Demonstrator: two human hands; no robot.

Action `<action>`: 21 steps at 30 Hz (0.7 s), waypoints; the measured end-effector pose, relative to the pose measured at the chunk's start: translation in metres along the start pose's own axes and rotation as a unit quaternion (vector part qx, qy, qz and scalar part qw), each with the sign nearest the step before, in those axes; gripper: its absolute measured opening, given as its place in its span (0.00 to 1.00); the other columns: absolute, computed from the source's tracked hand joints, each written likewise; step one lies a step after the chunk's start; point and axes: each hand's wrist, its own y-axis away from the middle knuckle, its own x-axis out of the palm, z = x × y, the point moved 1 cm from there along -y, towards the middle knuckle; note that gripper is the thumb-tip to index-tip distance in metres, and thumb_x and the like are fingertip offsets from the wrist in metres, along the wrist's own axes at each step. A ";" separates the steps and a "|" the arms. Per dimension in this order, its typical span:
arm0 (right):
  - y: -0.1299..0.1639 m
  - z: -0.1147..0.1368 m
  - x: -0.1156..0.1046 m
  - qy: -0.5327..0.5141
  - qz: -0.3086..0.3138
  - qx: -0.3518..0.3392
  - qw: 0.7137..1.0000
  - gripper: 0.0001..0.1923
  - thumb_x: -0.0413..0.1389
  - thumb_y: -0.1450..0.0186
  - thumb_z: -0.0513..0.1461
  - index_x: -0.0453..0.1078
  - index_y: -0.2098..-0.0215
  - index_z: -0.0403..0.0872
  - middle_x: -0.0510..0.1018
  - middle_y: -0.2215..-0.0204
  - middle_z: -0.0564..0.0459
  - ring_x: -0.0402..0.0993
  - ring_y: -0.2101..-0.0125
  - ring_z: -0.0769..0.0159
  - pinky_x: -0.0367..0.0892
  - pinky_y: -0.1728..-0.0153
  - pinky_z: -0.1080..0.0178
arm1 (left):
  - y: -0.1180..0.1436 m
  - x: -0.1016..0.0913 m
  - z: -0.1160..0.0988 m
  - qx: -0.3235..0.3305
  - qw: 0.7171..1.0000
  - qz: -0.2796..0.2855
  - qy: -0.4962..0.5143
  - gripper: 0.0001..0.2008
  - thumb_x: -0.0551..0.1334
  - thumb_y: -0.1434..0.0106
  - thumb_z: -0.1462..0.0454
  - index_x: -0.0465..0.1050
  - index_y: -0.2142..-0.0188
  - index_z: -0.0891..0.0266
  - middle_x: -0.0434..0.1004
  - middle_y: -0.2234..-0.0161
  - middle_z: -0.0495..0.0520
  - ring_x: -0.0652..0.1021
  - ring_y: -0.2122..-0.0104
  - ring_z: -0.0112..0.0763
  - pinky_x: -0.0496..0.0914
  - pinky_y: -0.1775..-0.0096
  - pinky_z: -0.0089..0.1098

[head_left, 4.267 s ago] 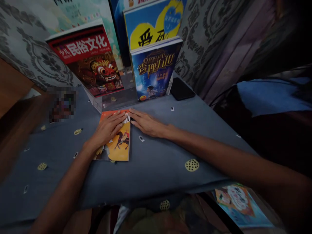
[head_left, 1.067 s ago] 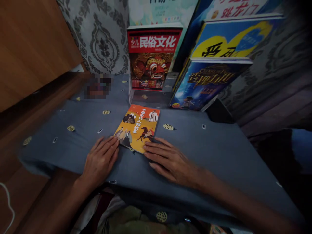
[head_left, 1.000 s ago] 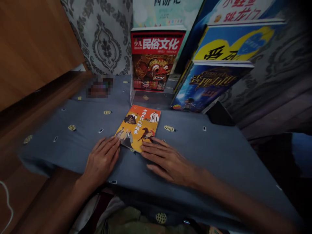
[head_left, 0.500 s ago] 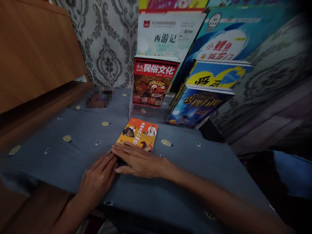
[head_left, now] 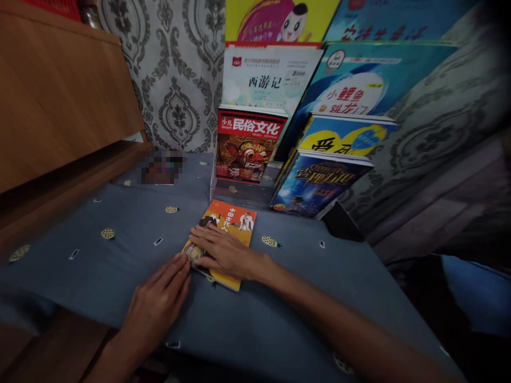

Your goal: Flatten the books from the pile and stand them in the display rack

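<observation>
The orange book [head_left: 223, 239] is lying flat on the table [head_left: 120, 223], under the right hand [head_left: 223, 252], whose fingers are spreading flat across its cover. The left hand [head_left: 157, 303] is resting open, palm down, just beside the book's near corner, fingertips seemingly touching its edge, though the dim light makes that uncertain. Beyond both hands, a red mask book [head_left: 245, 146] and a dark blue book [head_left: 319, 183] are leaning upright in a display. The cloth could be bunching and the book sliding if the pressing hand pushes sideways.

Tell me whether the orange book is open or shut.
Shut: the orange book lies flat, front cover up, under the right hand.
</observation>
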 end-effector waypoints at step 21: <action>-0.020 -0.053 -0.008 0.030 -0.028 0.084 0.996 0.30 0.46 0.25 0.49 0.60 0.32 0.39 0.60 0.31 0.38 0.53 0.30 0.54 0.51 0.31 0.49 | -0.006 -0.002 -0.001 0.023 0.999 -0.028 -0.024 0.13 0.52 0.27 0.65 0.73 0.50 0.63 0.84 0.53 0.56 0.84 0.56 0.37 0.81 0.57 0.35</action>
